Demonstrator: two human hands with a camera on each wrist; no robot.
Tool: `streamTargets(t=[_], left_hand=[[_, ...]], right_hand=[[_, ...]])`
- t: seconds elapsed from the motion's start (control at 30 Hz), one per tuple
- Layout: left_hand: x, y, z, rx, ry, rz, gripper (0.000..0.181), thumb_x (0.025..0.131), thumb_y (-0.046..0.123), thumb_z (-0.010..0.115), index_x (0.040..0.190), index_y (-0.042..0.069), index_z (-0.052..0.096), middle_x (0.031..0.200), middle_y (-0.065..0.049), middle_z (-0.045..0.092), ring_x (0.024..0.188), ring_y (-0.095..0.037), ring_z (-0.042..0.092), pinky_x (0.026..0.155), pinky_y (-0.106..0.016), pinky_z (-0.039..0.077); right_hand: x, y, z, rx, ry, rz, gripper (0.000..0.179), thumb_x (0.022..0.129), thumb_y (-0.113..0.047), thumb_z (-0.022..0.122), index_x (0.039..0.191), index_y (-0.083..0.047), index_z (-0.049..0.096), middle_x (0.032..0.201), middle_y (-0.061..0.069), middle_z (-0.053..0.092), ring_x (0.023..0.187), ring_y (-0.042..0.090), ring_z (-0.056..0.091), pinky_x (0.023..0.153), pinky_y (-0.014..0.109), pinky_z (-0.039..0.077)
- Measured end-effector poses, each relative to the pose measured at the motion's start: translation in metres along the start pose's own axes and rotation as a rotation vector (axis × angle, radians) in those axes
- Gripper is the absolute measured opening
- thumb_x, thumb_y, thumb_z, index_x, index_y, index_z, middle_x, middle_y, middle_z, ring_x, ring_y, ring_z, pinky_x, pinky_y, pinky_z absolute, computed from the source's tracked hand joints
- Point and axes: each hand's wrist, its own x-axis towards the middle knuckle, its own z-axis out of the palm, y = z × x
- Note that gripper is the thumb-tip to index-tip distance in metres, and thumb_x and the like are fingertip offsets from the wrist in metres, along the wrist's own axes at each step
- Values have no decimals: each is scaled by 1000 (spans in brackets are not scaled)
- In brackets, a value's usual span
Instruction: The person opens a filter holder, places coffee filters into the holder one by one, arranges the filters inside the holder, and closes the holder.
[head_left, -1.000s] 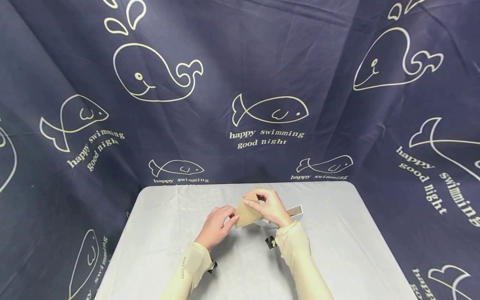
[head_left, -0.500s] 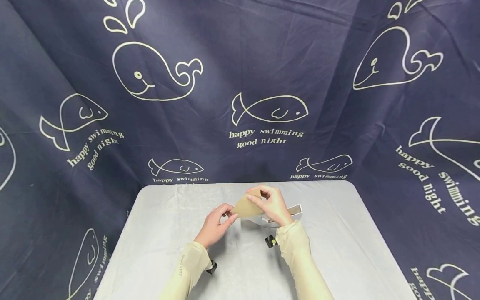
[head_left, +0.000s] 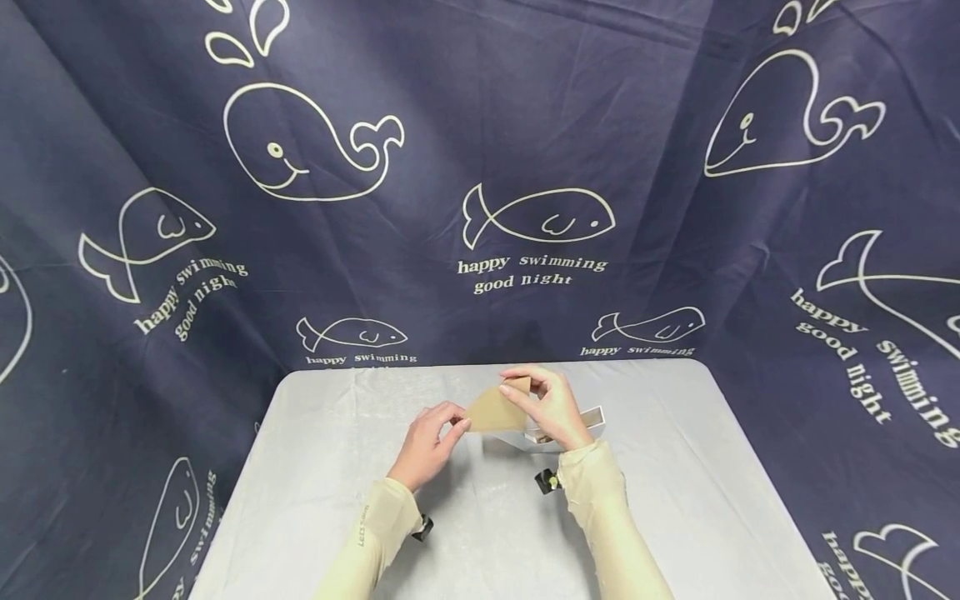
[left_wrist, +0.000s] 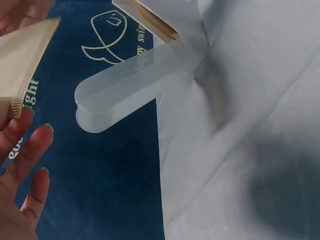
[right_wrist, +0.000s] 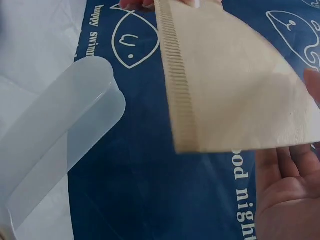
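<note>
A tan cone-shaped paper coffee filter [head_left: 495, 411] with a crimped edge is stretched between both hands above the table. My left hand [head_left: 427, 440] pinches its left corner between thumb and index finger; the other fingers are spread in the left wrist view. At the opposite side, my right hand [head_left: 553, 408] pinches the filter's upper right part. The right wrist view shows the filter [right_wrist: 235, 85] large, with the right palm [right_wrist: 287, 205] partly behind its lower edge. Below the hands is a white open box [head_left: 594, 419] with tan paper inside, partly hidden by the right hand.
A long translucent plastic piece [left_wrist: 120, 82] with a rounded, notched end sticks out beside the box. The grey cloth-covered table [head_left: 337, 450] stands before a dark blue curtain [head_left: 435, 125] with whale and fish drawings. Each wrist carries a small black device [head_left: 548, 481].
The filter has tilted flatter and risen a little, its right end moving up and right with the right hand. The left hand has shifted slightly left and up, still pinching the corner.
</note>
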Motion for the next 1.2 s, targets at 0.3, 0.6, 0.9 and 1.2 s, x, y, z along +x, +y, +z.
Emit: streamTargets(t=[0.3, 0.6, 0.9, 1.2], left_hand=[[1, -2, -5, 16, 5, 2, 7, 103, 24, 65, 96, 23, 68, 91, 13, 67, 85, -3, 62, 82, -34, 48], [3, -1, -1, 11, 46, 7, 4, 99, 21, 70, 99, 25, 68, 92, 12, 67, 88, -5, 63, 85, -35, 48], [22, 12, 8, 7, 123, 18, 8, 103, 23, 64, 105, 19, 71, 99, 6, 72, 94, -11, 67, 86, -34, 48], [33, 16, 16, 26, 141, 35, 6, 97, 16, 72, 103, 16, 74, 96, 3, 75, 94, -15, 69, 89, -37, 48]], right_hand=[[-6, 6, 3, -84, 0, 82, 7, 87, 6, 77, 92, 6, 72, 82, 13, 73, 77, 1, 66, 75, 17, 54], [-8, -29, 6, -111, 2, 60, 18, 87, 5, 77, 76, 6, 63, 70, 6, 64, 71, 7, 63, 72, 19, 53], [-12, -31, -2, -147, 26, 39, 8, 89, 4, 75, 95, 10, 72, 84, 21, 70, 79, -1, 63, 80, 18, 53], [-36, 6, -55, -107, 468, 74, 24, 103, 0, 58, 120, 13, 68, 109, 37, 68, 97, -1, 68, 91, 10, 48]])
